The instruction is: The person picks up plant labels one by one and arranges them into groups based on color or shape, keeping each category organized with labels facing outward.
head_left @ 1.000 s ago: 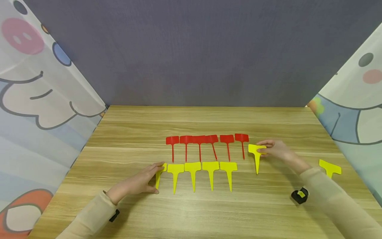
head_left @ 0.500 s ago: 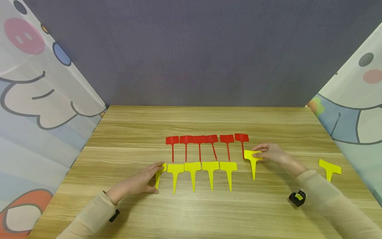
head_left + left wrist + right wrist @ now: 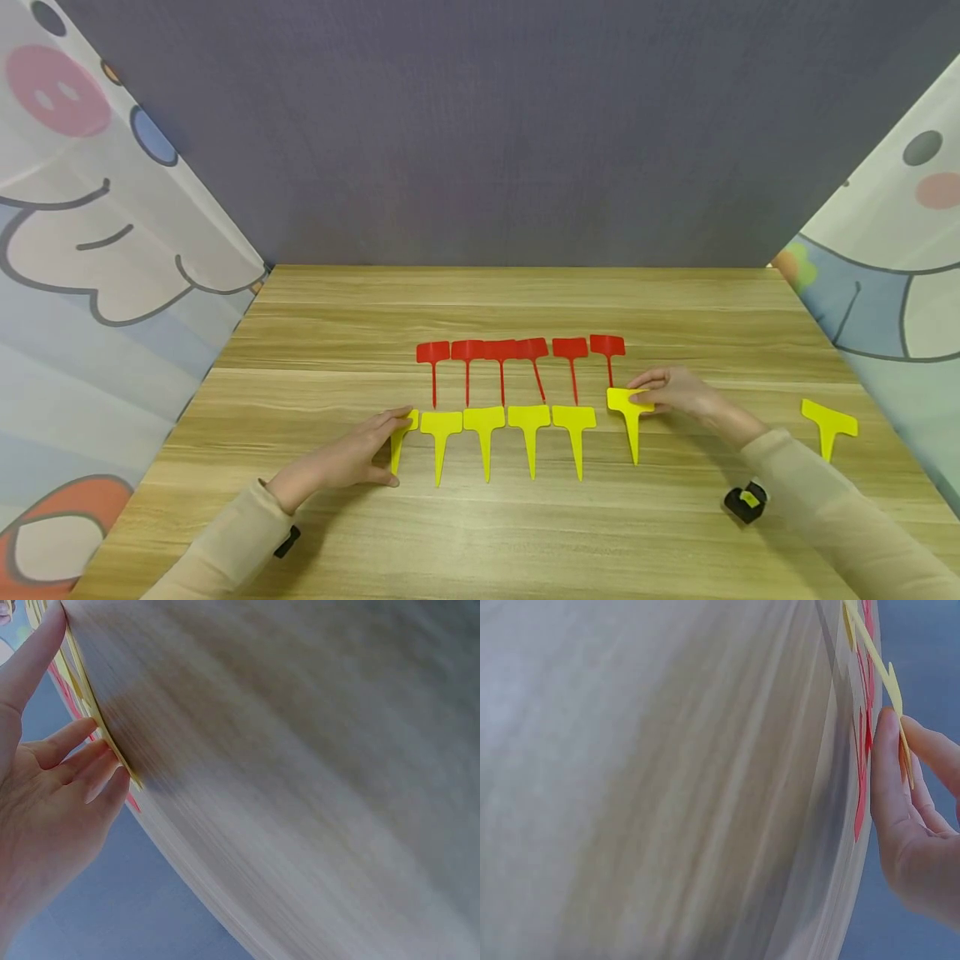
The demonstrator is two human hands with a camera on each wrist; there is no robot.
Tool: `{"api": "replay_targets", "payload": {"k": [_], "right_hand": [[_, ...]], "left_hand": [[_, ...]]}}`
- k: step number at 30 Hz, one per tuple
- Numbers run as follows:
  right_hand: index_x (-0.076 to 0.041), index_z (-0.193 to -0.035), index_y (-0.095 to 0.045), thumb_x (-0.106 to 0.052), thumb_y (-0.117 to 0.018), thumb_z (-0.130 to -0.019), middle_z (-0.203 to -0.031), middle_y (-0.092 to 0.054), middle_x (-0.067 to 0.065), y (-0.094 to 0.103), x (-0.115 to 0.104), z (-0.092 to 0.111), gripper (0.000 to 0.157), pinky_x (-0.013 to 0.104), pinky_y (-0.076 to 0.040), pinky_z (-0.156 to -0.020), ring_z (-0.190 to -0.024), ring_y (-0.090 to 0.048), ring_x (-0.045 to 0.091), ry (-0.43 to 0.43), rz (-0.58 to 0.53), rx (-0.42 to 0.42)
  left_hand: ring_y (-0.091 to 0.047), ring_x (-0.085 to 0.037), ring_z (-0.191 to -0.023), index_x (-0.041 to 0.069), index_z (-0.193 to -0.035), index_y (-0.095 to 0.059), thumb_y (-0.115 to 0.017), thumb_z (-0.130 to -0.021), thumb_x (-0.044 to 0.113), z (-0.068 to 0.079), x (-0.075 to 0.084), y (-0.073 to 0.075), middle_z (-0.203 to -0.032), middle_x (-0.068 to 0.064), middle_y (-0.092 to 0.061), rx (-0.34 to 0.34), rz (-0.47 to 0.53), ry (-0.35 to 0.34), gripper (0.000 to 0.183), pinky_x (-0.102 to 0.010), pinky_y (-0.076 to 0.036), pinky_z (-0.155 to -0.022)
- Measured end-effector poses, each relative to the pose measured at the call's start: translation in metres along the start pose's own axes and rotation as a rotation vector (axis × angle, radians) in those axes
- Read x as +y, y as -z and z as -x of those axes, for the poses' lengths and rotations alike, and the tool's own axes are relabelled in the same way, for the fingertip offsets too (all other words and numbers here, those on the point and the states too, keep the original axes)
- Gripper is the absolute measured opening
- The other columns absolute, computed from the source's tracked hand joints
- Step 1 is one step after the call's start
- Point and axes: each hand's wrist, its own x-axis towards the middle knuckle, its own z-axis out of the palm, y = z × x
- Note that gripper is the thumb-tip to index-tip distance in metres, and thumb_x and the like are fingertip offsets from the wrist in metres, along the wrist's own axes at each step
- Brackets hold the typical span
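My right hand pinches the head of a yellow T-shaped plant label between thumb and fingers. In the right wrist view this yellow plant label is held above the table, its spike slanting away from the hand. My left hand rests on the table at the row's left end, its fairly straight fingers touching the leftmost yellow plant label and covering part of it. Beside that one, several yellow plant labels lie in a row, points toward me. Several red plant labels form a row behind them.
One more yellow plant label lies apart at the right, partly behind the right sleeve. The wooden table meets a grey panel at the back. Cartoon-printed curtains flank it. Black wrist devices hang under the forearms.
My right hand has carried its yellow plant label leftward and toward me, near the right end of the yellow row. My left hand has stayed in place.
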Motion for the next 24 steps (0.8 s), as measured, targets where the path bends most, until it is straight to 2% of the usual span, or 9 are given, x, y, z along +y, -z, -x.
{"api": "replay_targets", "payload": {"k": [7, 10, 14, 19, 24], "right_hand": [[0.014, -0.107, -0.053, -0.009, -0.066, -0.078, -0.097, -0.064, 0.012, -0.002, 0.003, -0.001, 0.039, 0.037, -0.052, -0.073, -0.081, -0.061, 0.015, 0.004, 0.010, -0.024], [0.012, -0.104, -0.056, -0.009, -0.067, -0.077, -0.094, -0.065, 0.010, -0.001, 0.006, 0.000, 0.036, 0.036, -0.052, -0.072, -0.080, -0.062, 0.015, 0.039, -0.015, -0.067], [0.009, -0.102, -0.058, -0.012, -0.068, -0.076, -0.093, -0.066, 0.007, -0.001, 0.006, 0.002, 0.035, 0.034, -0.052, -0.072, -0.080, -0.061, 0.013, 0.042, -0.009, -0.091], [0.014, -0.109, -0.052, -0.009, -0.067, -0.077, -0.099, -0.063, 0.016, -0.007, 0.003, 0.004, 0.042, 0.035, -0.051, -0.075, -0.084, -0.062, 0.016, -0.013, 0.036, -0.069], [0.012, -0.110, -0.053, -0.010, -0.066, -0.078, -0.103, -0.062, 0.018, -0.011, 0.001, 0.006, 0.041, 0.034, -0.051, -0.075, -0.087, -0.061, 0.018, -0.031, 0.092, -0.045]], "left_hand": [[-0.026, -0.033, -0.127, -0.003, -0.131, -0.034, -0.073, -0.071, 0.027, 0.000, -0.001, 0.000, -0.143, -0.015, -0.022, 0.001, -0.007, 0.001, 0.077, -0.047, -0.028, -0.100], [-0.027, -0.033, -0.126, -0.003, -0.131, -0.034, -0.073, -0.071, 0.027, 0.000, -0.001, 0.000, -0.143, -0.015, -0.023, 0.002, -0.008, -0.001, 0.077, -0.047, -0.029, -0.099], [-0.027, -0.033, -0.126, -0.002, -0.131, -0.035, -0.072, -0.071, 0.026, 0.000, -0.001, 0.000, -0.142, -0.015, -0.023, 0.004, -0.007, -0.004, 0.076, -0.047, -0.029, -0.099], [-0.027, -0.032, -0.127, -0.002, -0.131, -0.035, -0.072, -0.072, 0.026, 0.000, 0.000, 0.000, -0.142, -0.015, -0.023, 0.002, -0.010, -0.002, 0.076, -0.046, -0.028, -0.100], [-0.026, -0.033, -0.127, -0.002, -0.131, -0.035, -0.072, -0.072, 0.026, 0.000, 0.000, 0.000, -0.143, -0.015, -0.023, 0.003, -0.012, -0.002, 0.076, -0.046, -0.028, -0.100]]}}
